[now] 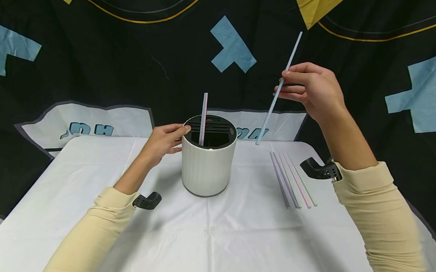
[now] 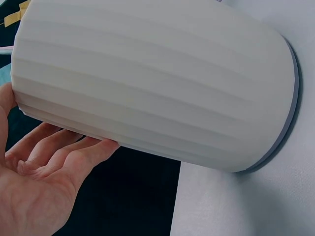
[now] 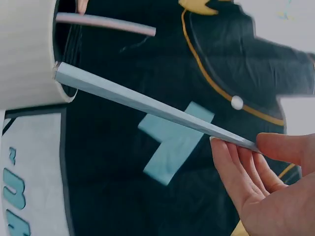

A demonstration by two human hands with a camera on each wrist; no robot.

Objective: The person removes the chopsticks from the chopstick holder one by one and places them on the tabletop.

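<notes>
A white ribbed container (image 1: 209,172) with a black slotted top stands on the table. My left hand (image 1: 164,142) holds its left side, thumb at the rim and fingers along the wall, as the left wrist view also shows. A pinkish straw (image 1: 203,118) sticks up out of the container's opening. Raised to the right, my right hand (image 1: 311,88) pinches a long light blue straw (image 1: 270,110) between thumb and fingers. The straw slants, its lower end to the right of the container and above the tabletop. In the right wrist view that end overlaps the container's rim.
Several purple, pink and green straws (image 1: 294,181) lie side by side on the white tablecloth (image 1: 207,240), right of the container. Behind the table hangs a black cloth (image 1: 147,62) with blue and yellow patches. A black device is worn at each cuff.
</notes>
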